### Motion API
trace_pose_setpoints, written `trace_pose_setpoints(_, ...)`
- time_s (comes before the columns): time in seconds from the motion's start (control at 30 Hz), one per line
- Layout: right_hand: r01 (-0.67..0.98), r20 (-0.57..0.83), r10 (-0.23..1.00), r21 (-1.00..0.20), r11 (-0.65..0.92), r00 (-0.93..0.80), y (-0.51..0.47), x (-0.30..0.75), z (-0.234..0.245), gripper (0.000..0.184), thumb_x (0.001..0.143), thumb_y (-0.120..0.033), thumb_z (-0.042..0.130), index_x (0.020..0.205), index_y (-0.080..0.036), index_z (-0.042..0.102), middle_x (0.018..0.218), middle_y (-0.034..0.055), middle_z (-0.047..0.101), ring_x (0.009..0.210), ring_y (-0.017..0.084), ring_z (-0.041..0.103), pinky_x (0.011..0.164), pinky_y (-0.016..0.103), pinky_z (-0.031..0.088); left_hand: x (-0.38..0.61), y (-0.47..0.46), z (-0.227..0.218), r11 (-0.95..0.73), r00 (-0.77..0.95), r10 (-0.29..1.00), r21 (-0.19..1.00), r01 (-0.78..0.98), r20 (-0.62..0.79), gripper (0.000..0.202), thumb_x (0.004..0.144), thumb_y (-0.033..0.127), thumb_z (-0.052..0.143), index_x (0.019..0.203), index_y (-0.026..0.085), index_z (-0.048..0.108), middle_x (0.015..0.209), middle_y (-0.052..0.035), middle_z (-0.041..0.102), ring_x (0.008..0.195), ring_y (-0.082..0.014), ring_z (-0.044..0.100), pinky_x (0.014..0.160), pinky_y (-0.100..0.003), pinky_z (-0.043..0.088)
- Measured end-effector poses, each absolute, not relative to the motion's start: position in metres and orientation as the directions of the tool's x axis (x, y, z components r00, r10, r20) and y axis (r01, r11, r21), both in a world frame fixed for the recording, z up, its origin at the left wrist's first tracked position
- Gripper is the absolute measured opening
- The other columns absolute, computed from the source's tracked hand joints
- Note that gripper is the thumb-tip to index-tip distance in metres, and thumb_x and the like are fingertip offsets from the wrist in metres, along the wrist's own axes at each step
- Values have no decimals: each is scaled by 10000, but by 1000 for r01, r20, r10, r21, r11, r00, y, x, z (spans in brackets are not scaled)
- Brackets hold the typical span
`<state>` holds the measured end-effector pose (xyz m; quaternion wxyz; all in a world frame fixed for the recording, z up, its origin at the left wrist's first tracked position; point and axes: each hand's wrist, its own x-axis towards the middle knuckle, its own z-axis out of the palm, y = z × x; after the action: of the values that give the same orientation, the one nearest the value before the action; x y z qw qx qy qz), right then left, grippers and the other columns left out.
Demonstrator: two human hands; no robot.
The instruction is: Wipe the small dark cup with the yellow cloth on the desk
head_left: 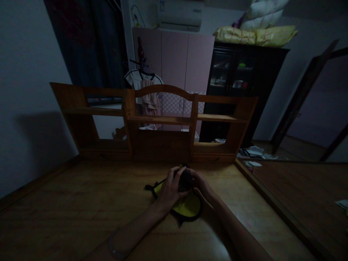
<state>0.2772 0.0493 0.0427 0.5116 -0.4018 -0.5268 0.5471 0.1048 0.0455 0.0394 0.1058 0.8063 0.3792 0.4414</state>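
Note:
My left hand (pixel 170 188) is wrapped round a dark, rounded object (pixel 186 180) whose kind I cannot make out in the dim light. From the other side my right hand (pixel 199 181) closes on the same object, its fingertips partly hidden behind it. Beneath both hands a yellow cloth piece with black edging (pixel 189 207) lies flat on the wooden desktop (pixel 108 203). Small black points or ties stick out from its edge at the left and bottom. The hands cover its middle.
A wooden shelf unit (pixel 163 119) with small drawers stands along the desk's far edge. Behind it are hanging clothes (pixel 150 94), a pink wardrobe (pixel 174 61) and a black cabinet (pixel 231 72). A raised wooden edge (pixel 272 203) borders the desk at right.

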Motion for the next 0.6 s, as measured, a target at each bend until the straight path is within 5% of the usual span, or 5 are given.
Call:
trace_pose_setpoints(0.23, -208, 153, 984, -969, 131, -93, 52, 272, 50, 350, 735, -398, 689, 1039, -226, 715, 1074, 49, 701, 1015, 261, 624, 899, 365, 456, 103, 45, 42, -693, 317, 703, 513, 506, 637, 888, 678, 230, 803, 1414, 345, 318, 1346, -67, 389, 1215, -273, 495, 978, -422, 492)
trace_pose_setpoints(0.6, -132, 220, 967, -970, 203, -130, 53, 279, 52, 567, 713, -421, 760, 1220, -210, 620, 1004, 74, 723, 968, 275, 664, 847, 394, 527, 104, 46, 42, -658, 275, 738, 568, 495, 616, 886, 647, 205, 803, 1391, 330, 338, 1322, -54, 403, 1193, -268, 506, 977, -422, 489)
